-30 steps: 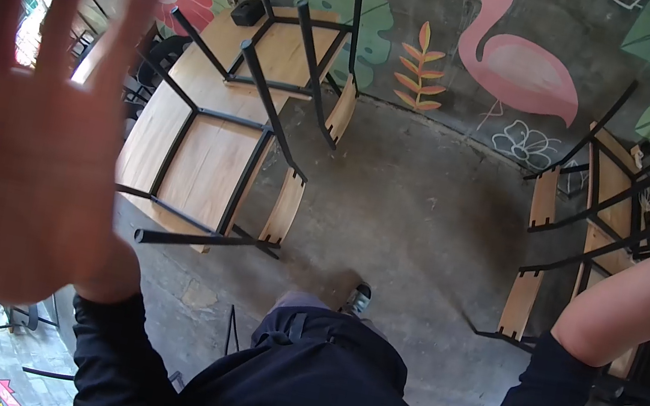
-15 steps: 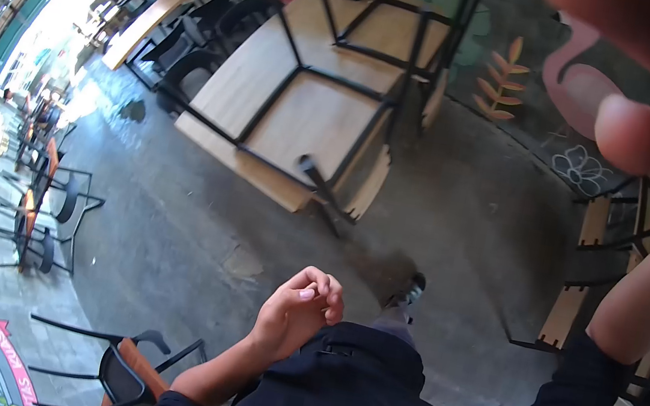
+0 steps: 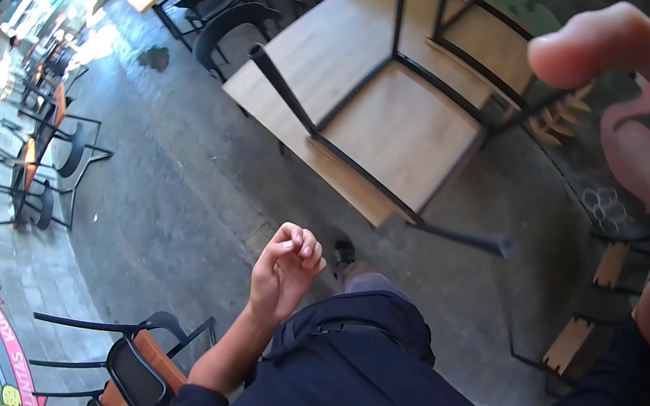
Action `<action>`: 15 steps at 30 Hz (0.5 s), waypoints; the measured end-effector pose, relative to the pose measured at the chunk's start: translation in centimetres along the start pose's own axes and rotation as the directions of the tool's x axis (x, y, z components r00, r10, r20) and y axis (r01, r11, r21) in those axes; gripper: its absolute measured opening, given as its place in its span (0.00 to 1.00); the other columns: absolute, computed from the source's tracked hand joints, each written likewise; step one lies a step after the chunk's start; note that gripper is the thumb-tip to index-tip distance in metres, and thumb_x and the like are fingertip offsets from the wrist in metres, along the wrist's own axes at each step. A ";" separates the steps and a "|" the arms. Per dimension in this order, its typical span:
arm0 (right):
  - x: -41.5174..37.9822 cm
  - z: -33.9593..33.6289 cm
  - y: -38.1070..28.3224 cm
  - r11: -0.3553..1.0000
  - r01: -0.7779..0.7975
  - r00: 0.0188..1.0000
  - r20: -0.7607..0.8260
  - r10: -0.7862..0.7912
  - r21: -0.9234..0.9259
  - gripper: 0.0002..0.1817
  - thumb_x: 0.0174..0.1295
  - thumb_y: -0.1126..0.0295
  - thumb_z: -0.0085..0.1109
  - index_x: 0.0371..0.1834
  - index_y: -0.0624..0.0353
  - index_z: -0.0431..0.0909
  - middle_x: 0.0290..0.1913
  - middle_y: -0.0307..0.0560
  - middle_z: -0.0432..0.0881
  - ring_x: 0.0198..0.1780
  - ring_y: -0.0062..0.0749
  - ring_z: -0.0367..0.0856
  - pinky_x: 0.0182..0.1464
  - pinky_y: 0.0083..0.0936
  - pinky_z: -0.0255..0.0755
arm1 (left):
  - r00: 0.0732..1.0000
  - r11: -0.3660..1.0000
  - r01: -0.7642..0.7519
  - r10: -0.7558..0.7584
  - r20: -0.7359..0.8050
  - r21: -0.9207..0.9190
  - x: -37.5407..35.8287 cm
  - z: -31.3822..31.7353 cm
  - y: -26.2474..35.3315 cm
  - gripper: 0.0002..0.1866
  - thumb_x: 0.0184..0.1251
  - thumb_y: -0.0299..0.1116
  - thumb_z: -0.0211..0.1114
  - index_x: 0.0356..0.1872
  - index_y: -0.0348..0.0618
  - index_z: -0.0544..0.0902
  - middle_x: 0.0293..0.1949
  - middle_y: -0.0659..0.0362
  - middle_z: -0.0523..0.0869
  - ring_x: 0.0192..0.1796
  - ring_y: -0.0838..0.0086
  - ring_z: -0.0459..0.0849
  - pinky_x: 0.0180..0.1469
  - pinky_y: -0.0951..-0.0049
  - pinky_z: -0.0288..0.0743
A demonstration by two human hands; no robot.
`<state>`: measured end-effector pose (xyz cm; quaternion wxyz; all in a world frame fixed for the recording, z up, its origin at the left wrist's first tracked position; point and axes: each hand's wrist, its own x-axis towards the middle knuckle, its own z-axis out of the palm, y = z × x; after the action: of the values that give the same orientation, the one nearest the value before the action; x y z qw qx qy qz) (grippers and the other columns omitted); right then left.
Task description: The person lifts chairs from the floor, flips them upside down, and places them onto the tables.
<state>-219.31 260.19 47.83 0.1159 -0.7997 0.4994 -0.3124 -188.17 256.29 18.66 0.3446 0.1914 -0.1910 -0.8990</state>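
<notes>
Upturned chair (image 3: 409, 122) on wood table (image 3: 316, 54), seat down, black metal legs up, ahead of person. Likely rigid, fairly heavy; best grip on leg or frame bar. Left hand (image 3: 284, 270) low near waist, fingers loosely curled, holding nothing. Right hand (image 3: 626, 73) raised close to lens, blurred; grip cannot tell. Black chairs (image 3: 130, 369) lower left.

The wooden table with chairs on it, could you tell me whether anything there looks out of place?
Yes: black metal-framed chairs with wooden seats lie upside down on the light wooden table, legs pointing up. One leg juts past the table edge. Neither hand touches them: the left hand is loosely curled, the right hand close to the camera.
</notes>
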 end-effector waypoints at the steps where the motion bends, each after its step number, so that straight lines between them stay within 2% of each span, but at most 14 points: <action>1: 2.2 0.5 1.2 0.999 0.025 1.000 0.004 -0.026 0.036 0.26 0.67 0.54 0.55 0.56 0.68 0.73 0.46 0.52 0.83 0.47 0.37 0.82 0.51 0.34 0.77 | 0.999 0.998 -0.047 0.046 -0.020 -0.048 0.9 0.1 1.4 0.03 0.70 0.32 0.54 0.37 0.47 0.71 0.33 0.62 0.72 0.34 0.75 0.67 0.39 0.72 0.63; 3: 7.4 1.7 3.5 0.989 0.089 0.996 0.004 -0.090 0.122 0.27 0.67 0.54 0.55 0.57 0.68 0.73 0.46 0.52 0.83 0.48 0.37 0.83 0.52 0.34 0.77 | 0.988 0.983 -0.153 0.151 -0.019 -0.098 1.7 -0.6 4.8 0.03 0.70 0.32 0.54 0.37 0.48 0.71 0.31 0.63 0.71 0.34 0.76 0.68 0.40 0.73 0.64; 6: 15.2 4.1 6.1 0.940 0.158 0.986 0.010 -0.169 0.301 0.27 0.67 0.53 0.55 0.58 0.68 0.73 0.47 0.51 0.83 0.48 0.36 0.83 0.52 0.34 0.77 | 0.952 0.947 -0.298 0.285 -0.115 -0.122 2.1 -3.1 8.7 0.02 0.71 0.32 0.53 0.37 0.48 0.71 0.31 0.64 0.70 0.34 0.76 0.68 0.40 0.73 0.65; 10: 25.2 9.7 8.5 0.738 0.156 0.972 0.032 -0.233 0.656 0.29 0.67 0.53 0.55 0.59 0.68 0.73 0.48 0.51 0.83 0.49 0.36 0.83 0.53 0.35 0.77 | 0.869 0.858 -0.477 0.430 -0.246 -0.188 2.7 -6.8 13.0 0.02 0.71 0.31 0.54 0.37 0.47 0.72 0.30 0.64 0.71 0.33 0.77 0.68 0.40 0.73 0.66; 13: 30.6 16.1 9.8 0.473 0.009 0.968 0.111 -0.225 0.881 0.30 0.68 0.52 0.55 0.60 0.68 0.73 0.48 0.51 0.83 0.50 0.36 0.83 0.54 0.35 0.77 | 0.824 0.810 -0.548 0.479 -0.304 -0.208 3.5 -9.8 16.0 0.02 0.71 0.31 0.54 0.37 0.47 0.73 0.30 0.64 0.71 0.33 0.76 0.69 0.39 0.73 0.66; 15: 32.1 21.4 10.1 0.307 -0.230 0.953 0.277 -0.119 0.923 0.28 0.69 0.53 0.55 0.63 0.66 0.71 0.49 0.50 0.83 0.49 0.34 0.83 0.53 0.32 0.77 | 0.805 0.784 -0.577 0.500 -0.320 -0.227 4.6 -12.0 18.6 0.02 0.71 0.31 0.54 0.37 0.47 0.73 0.29 0.64 0.71 0.33 0.76 0.69 0.39 0.73 0.66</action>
<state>-203.65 224.75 38.43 0.6473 -0.5962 0.2239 -0.4187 -175.51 237.74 16.30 0.6349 0.1792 -0.0493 -0.7499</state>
